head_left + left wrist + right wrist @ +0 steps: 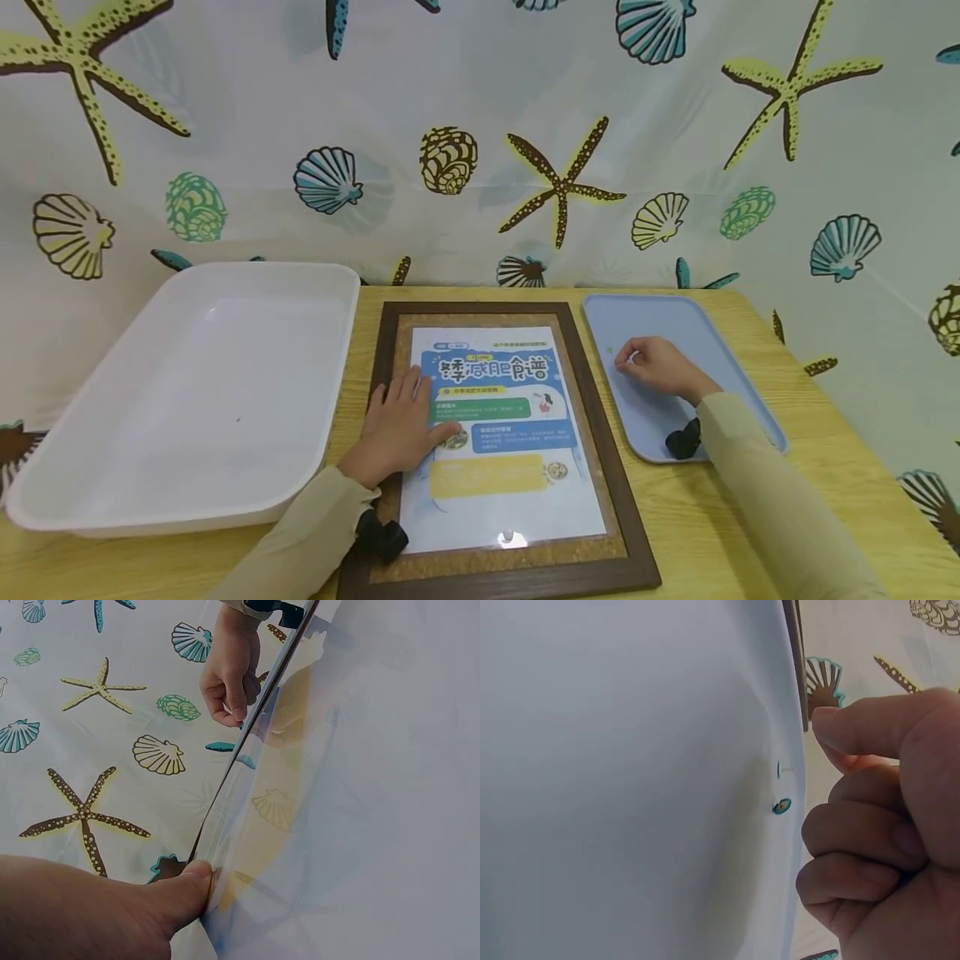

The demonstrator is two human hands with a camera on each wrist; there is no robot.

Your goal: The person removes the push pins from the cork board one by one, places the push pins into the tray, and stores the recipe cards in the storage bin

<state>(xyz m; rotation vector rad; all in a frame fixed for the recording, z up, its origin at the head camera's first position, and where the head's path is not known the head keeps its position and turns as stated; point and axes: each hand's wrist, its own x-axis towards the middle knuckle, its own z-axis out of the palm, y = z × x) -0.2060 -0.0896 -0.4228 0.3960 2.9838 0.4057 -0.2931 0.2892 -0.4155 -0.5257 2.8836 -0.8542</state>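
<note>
My left hand (397,429) rests spread on a printed poster (495,518) that lies on a framed cork board (495,571). In the left wrist view its thumb (184,896) presses at the sheet's edge. A small shiny tack (507,536) sits at the poster's bottom middle. My right hand (660,367) is over the blue tray (727,400), fingers curled, thumb and index fingertips together. I cannot tell whether a tack is between them. Just beside those fingertips, small thumbtacks (781,806) lie on the tray.
A large white basin (210,400) stands to the left of the board. Behind the wooden table (690,517) hangs a cloth (450,83) printed with starfish and shells. The board's dark frame (615,475) separates the poster from the tray. Each wrist wears a small black device (684,440).
</note>
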